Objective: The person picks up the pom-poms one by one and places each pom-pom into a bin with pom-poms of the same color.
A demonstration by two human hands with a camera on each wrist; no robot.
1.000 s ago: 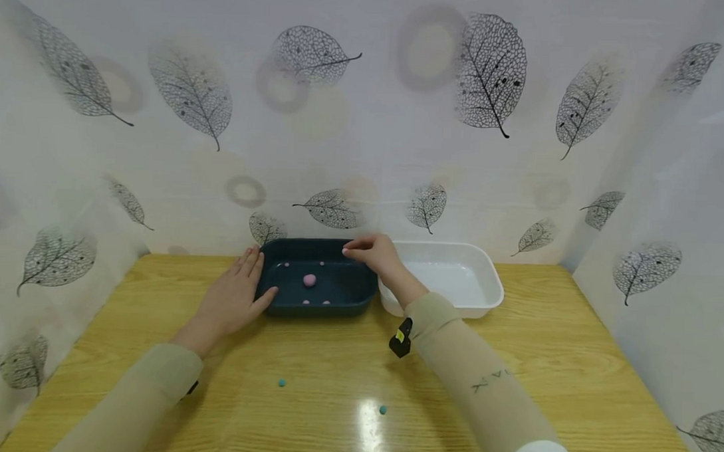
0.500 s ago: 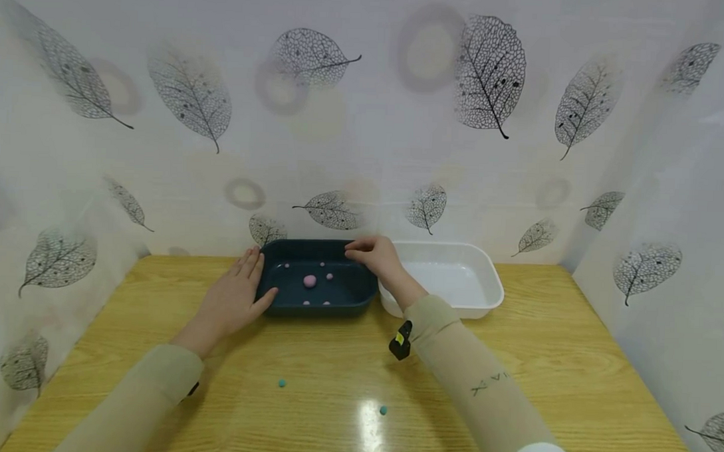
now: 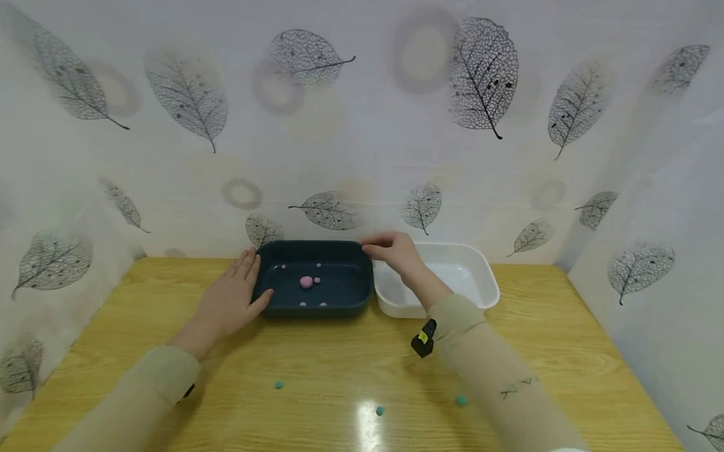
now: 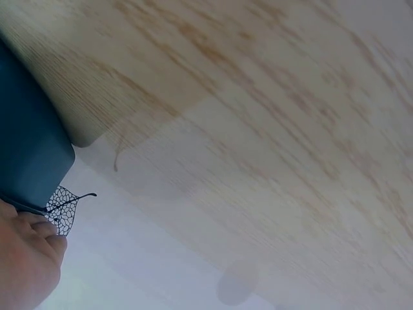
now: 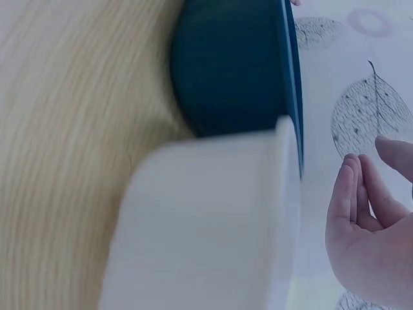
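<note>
A: Largest first?

B: Logging leaf-print cloth (image 3: 366, 120) behind the dark tray (image 3: 348, 285), then table (image 3: 333, 358) beneath. Taking the dark tray as landmark. Put white tray (image 3: 468, 283) just to its right; cannot tell if touching.

A: Hands?

B: Found left hand (image 3: 224, 300) against the dark tray's left end: fingers laid out straight, thumb at the near corner, resting there rather than gripping. Found right hand (image 3: 403, 257) at the dark tray's far right corner; cannot tell if touching the rim. From the right wrist view, read fingers as loosely bent, parted from the thumb, with nothing visible between.

A: Smaller finds?

B: Counted one large pink ball (image 3: 306, 282) inside the dark tray, near the middle. Added five small pink balls (image 3: 317, 280), also inside: one right beside the large, two toward the far wall, two toward the near. Counted three teal balls (image 3: 278, 385) on the table, in front of the dark tray, including one past its right end.

A: Step in hand?

B: Judging by layout, probably between placements into the dark tray. To go on, would likely need a light thumb-and-finger pinch on a teal ball, with the dark tray steadied.
</note>
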